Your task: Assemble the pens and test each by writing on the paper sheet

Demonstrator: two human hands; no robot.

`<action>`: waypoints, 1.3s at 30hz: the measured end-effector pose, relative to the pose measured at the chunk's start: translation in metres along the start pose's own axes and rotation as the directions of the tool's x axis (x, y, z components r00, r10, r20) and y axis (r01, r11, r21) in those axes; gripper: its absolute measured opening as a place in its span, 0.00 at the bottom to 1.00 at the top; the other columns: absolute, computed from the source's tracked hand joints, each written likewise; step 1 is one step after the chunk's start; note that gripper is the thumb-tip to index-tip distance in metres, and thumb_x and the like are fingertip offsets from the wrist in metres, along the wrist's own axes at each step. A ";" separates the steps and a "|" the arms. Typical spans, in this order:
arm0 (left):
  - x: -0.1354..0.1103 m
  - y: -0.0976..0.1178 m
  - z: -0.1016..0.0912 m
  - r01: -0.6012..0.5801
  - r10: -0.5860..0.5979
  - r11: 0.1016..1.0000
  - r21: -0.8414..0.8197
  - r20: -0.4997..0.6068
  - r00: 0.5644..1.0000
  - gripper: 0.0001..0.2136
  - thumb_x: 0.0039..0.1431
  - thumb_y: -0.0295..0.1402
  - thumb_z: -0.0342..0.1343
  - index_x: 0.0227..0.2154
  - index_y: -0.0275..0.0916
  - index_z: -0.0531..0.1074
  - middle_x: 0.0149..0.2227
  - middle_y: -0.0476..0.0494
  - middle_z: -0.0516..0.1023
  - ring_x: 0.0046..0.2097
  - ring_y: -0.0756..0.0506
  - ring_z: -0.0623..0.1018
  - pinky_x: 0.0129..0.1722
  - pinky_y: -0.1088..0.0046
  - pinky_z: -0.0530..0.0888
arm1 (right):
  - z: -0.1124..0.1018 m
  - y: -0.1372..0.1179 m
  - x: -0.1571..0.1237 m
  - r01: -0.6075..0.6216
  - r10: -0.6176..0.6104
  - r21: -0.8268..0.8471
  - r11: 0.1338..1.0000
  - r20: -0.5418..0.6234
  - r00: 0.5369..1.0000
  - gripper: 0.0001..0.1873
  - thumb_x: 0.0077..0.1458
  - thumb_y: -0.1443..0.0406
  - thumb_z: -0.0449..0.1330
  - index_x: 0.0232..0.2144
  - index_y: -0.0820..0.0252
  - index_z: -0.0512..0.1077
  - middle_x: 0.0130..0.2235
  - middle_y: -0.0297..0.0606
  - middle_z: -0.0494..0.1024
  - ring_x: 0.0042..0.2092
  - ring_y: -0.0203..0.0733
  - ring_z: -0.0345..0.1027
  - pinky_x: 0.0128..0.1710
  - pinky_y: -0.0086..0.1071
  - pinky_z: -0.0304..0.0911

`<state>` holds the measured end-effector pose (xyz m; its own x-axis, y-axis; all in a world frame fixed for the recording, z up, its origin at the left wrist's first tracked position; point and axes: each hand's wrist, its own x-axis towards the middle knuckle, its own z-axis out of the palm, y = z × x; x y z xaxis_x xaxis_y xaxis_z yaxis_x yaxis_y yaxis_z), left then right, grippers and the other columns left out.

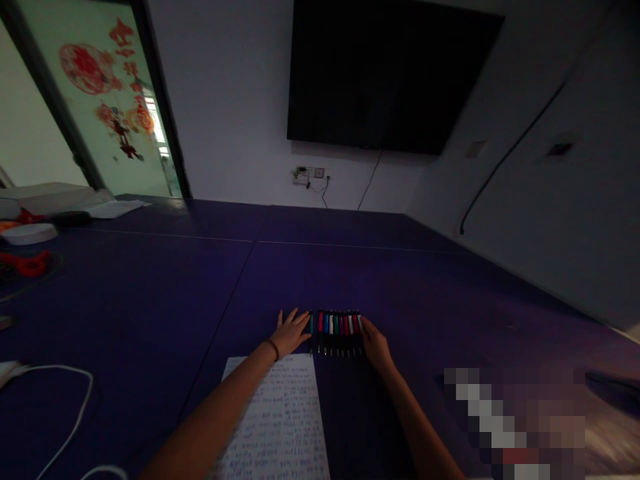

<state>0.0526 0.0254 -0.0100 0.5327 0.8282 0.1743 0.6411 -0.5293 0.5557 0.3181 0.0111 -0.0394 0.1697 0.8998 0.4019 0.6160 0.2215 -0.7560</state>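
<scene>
Several pens (337, 325) with coloured upper barrels in pink, blue, white and green lie side by side in a row on the purple table. A green pen (311, 325) lies at the row's left end, a small gap from the others. My left hand (293, 335) rests on the table with fingers spread, its fingertips touching the green pen. At the row's right end, my right hand (377, 345) lies with stretched fingers against the outermost pen; its underside is hidden. Below my left forearm is a handwritten sheet of paper (285, 413).
White cable (83, 400) curves over the table (200, 280) at left. Red-handled scissors (30, 263), a white roll (30, 233) and papers (115, 208) lie at the far left. A black screen (390, 73) hangs on the wall. The lower right is pixelated.
</scene>
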 end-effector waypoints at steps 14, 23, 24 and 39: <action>0.007 0.007 -0.002 -0.042 0.042 0.998 -0.042 0.002 0.999 0.22 0.53 0.39 0.47 0.52 0.50 0.55 0.55 0.44 0.58 0.58 0.39 0.49 0.50 0.48 0.29 | -0.002 -0.002 0.006 0.019 -0.020 0.029 0.999 0.034 0.999 0.17 0.45 0.67 0.49 0.38 0.57 0.71 0.43 0.40 0.72 0.48 0.47 0.62 0.49 0.44 0.55; 0.008 0.009 -0.003 -0.050 0.050 0.999 -0.011 0.028 0.998 0.23 0.54 0.36 0.47 0.53 0.49 0.53 0.56 0.44 0.56 0.59 0.39 0.48 0.50 0.47 0.28 | -0.003 -0.001 0.007 0.058 -0.058 0.000 0.998 0.057 0.997 0.19 0.46 0.67 0.49 0.41 0.59 0.69 0.44 0.42 0.71 0.48 0.47 0.61 0.49 0.43 0.56; 0.008 0.009 -0.003 -0.052 0.052 0.999 -0.006 0.029 0.998 0.23 0.54 0.36 0.47 0.53 0.49 0.52 0.56 0.44 0.56 0.59 0.39 0.48 0.50 0.47 0.28 | -0.003 0.000 0.006 0.059 -0.059 -0.005 0.998 0.058 0.997 0.19 0.46 0.68 0.48 0.41 0.59 0.69 0.44 0.42 0.71 0.48 0.47 0.62 0.49 0.42 0.56; 0.009 0.012 -0.001 -0.078 0.037 0.942 0.328 0.130 0.991 0.24 0.57 0.42 0.38 0.56 0.44 0.44 0.58 0.45 0.51 0.59 0.41 0.44 0.51 0.43 0.38 | -0.006 0.001 0.006 0.175 -0.161 -0.175 0.969 0.092 0.983 0.19 0.49 0.67 0.45 0.42 0.64 0.68 0.43 0.45 0.71 0.46 0.44 0.64 0.48 0.40 0.58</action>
<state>0.0644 0.0272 -0.0011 0.6229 0.7774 0.0878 0.7433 -0.6231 0.2434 0.3246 0.0143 -0.0343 -0.0033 0.8831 0.4691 0.7612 0.3065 -0.5715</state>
